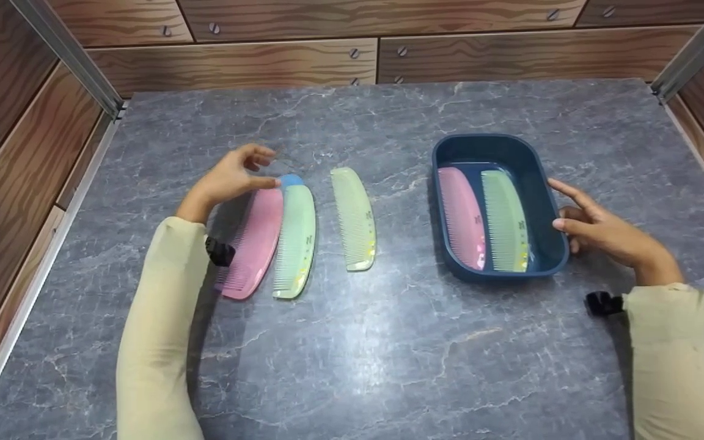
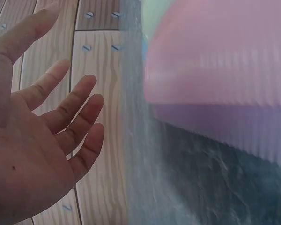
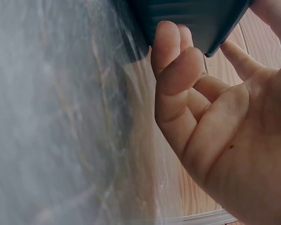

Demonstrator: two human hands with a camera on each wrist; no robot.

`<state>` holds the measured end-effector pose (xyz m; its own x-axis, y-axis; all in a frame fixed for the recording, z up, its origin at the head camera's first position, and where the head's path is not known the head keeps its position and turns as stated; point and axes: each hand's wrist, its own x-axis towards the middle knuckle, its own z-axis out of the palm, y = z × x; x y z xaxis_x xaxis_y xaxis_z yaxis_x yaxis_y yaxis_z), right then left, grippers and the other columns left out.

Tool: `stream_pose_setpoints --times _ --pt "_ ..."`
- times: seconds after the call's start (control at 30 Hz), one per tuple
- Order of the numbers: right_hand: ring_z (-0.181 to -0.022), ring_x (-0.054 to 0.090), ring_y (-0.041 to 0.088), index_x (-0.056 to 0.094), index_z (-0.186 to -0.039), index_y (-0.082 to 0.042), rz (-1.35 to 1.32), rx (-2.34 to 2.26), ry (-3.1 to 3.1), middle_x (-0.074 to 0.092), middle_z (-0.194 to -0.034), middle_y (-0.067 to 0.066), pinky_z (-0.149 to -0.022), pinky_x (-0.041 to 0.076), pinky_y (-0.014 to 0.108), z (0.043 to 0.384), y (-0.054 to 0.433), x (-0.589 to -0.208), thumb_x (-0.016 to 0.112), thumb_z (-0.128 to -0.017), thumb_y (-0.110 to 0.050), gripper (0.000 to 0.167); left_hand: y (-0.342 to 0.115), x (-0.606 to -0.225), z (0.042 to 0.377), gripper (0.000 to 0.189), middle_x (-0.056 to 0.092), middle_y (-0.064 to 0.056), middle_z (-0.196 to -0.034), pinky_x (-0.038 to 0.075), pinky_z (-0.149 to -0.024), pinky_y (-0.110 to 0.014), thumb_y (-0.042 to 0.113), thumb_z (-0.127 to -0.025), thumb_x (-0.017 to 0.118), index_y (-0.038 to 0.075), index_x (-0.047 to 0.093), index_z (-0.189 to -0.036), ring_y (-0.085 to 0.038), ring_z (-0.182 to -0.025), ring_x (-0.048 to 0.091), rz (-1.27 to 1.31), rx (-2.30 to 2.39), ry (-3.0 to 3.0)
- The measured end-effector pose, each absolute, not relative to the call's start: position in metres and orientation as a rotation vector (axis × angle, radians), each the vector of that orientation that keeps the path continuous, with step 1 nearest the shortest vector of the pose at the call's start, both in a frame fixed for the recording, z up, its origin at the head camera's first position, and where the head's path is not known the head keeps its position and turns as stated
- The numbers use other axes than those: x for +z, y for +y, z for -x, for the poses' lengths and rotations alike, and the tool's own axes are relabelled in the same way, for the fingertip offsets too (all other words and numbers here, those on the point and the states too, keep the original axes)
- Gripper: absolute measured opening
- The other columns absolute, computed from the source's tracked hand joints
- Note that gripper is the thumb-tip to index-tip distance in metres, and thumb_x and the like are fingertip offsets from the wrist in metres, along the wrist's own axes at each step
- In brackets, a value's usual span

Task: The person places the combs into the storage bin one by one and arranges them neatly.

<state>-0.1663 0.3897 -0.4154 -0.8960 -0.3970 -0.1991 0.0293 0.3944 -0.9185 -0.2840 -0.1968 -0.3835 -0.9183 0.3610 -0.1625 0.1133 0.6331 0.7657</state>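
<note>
My left hand [image 1: 231, 175] hovers over the top end of a pink comb [image 1: 257, 244], its fingers loosely bent around nothing. In the left wrist view a purple comb [image 2: 201, 122] shows beneath the pink one. Beside them lies a green comb [image 1: 296, 238], with the blue end of another comb [image 1: 291, 179] showing at its top. A yellow-green comb [image 1: 355, 220] lies apart to the right. My right hand [image 1: 615, 232] touches the right side of a dark blue container [image 1: 492, 278], with thumb and index finger at its rim. Inside are a pink comb [image 1: 462, 217] and a green comb [image 1: 505, 220], side by side.
The combs and container rest on a grey marbled tabletop [image 1: 352, 348]. Wood-patterned panels [image 1: 236, 61] stand behind the table and along both sides, with metal posts [image 1: 71, 58] at the far corners. A small black device [image 1: 220, 251] is at the left wrist.
</note>
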Motion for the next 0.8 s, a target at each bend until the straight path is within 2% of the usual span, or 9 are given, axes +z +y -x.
stream_pose_setpoints --times 0.4,0.8 --pt "-0.062 0.054 0.011 0.012 -0.155 -0.029 0.334 -1.556 2.251 0.058 -0.093 -0.002 -0.055 0.050 0.028 0.165 0.390 -0.414 0.045 -0.101 -0.006 0.068 -0.211 -0.397 0.278 0.066 0.050 -0.022 -0.135 0.043 -0.095 -0.047 0.025 -0.083 0.074 0.005 0.046 -0.139 -0.034 -0.116 0.049 -0.329 1.083 2.533" --pt "-0.062 0.054 0.010 0.010 -0.155 -0.031 0.313 -1.513 2.252 0.057 -0.095 -0.003 -0.056 0.050 0.029 0.166 0.389 -0.414 0.045 -0.102 -0.010 0.068 -0.215 -0.404 0.277 0.066 0.053 -0.021 -0.123 0.042 -0.090 -0.039 0.023 -0.081 0.075 0.003 0.046 -0.138 -0.030 -0.109 0.050 -0.315 1.014 2.509"
